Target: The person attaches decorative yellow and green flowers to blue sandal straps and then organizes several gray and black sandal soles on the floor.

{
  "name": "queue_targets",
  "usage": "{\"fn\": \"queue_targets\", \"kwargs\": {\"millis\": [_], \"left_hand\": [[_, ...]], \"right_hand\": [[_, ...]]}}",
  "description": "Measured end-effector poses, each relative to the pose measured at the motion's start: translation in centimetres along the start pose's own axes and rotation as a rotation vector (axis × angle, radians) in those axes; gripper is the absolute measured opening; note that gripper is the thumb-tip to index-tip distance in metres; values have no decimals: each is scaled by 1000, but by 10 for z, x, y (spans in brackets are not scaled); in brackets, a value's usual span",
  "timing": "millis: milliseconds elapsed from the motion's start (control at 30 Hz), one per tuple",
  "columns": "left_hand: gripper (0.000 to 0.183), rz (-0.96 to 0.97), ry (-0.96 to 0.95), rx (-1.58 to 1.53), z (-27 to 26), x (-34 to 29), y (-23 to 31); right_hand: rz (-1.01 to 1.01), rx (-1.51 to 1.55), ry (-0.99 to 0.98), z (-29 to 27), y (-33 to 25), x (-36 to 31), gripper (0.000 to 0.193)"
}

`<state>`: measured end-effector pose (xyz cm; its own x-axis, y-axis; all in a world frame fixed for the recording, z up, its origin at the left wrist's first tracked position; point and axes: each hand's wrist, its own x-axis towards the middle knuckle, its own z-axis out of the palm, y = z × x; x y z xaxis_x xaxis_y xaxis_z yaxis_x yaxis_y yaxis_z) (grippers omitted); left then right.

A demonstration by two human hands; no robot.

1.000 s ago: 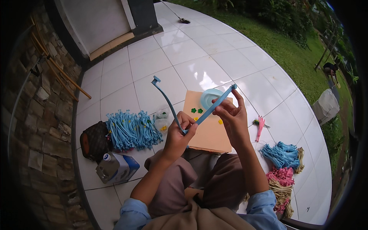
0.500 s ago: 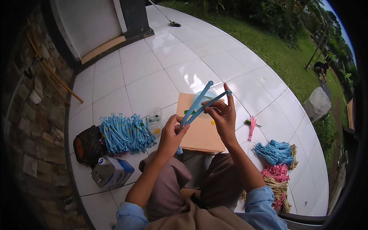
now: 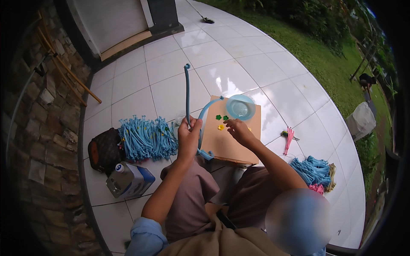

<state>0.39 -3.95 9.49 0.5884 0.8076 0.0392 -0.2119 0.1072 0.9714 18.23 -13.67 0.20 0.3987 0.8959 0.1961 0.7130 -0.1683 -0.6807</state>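
Observation:
My left hand [image 3: 188, 138] is closed around a blue cord [image 3: 187, 91] with knotted ends. One length stands up above the fist, another bends over to the right, and a knotted end hangs below. My right hand [image 3: 240, 133] is over the cardboard [image 3: 232, 147], its fingers partly bent. Its fingertips are at a small green flower-shaped piece [image 3: 226, 118]; whether they grip it is not clear. Beside it lie another green flower piece [image 3: 218, 117] and a yellow one [image 3: 220, 127]. A translucent blue bowl [image 3: 240, 107] stands at the board's far right corner.
To the left lie a big heap of blue knotted cords [image 3: 147, 138], a dark brown bag [image 3: 104, 149] and a metal can [image 3: 130, 180]. Pink cords [image 3: 289, 141] and blue bundles [image 3: 311, 170] are on the right. A broom head [image 3: 207, 20] rests far off on the tiles.
My right hand has let go of the blue cord and come down to the green flower pieces. My left hand still holds the cord, whose upper end now points more upright.

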Motion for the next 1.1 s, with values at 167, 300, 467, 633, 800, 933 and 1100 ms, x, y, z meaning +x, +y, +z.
{"fn": "queue_targets", "kwargs": {"millis": [167, 300, 467, 633, 800, 933, 1100], "left_hand": [[27, -105, -102, -52, 4, -1, 0], [26, -60, -107, -51, 6, -2, 3], [29, -17, -68, -38, -1, 1, 1], [33, 205, 80, 267, 4, -3, 4], [34, 177, -1, 285, 11, -9, 10], [36, 201, -56, 295, 16, -10, 6], [39, 140, -57, 220, 17, -7, 1]], "right_hand": [[-204, -176, 42, 26, 21, 12, 39], [-287, -233, -29, 30, 26, 15, 47], [-167, 41, -31, 22, 6, 14, 56], [-224, 299, 103, -27, -85, 6, 57], [-410, 184, 339, -45, -122, -20, 55], [-421, 151, 340, -49, -124, -27, 54], [-641, -174, 374, -61, -123, -29, 49]]}}
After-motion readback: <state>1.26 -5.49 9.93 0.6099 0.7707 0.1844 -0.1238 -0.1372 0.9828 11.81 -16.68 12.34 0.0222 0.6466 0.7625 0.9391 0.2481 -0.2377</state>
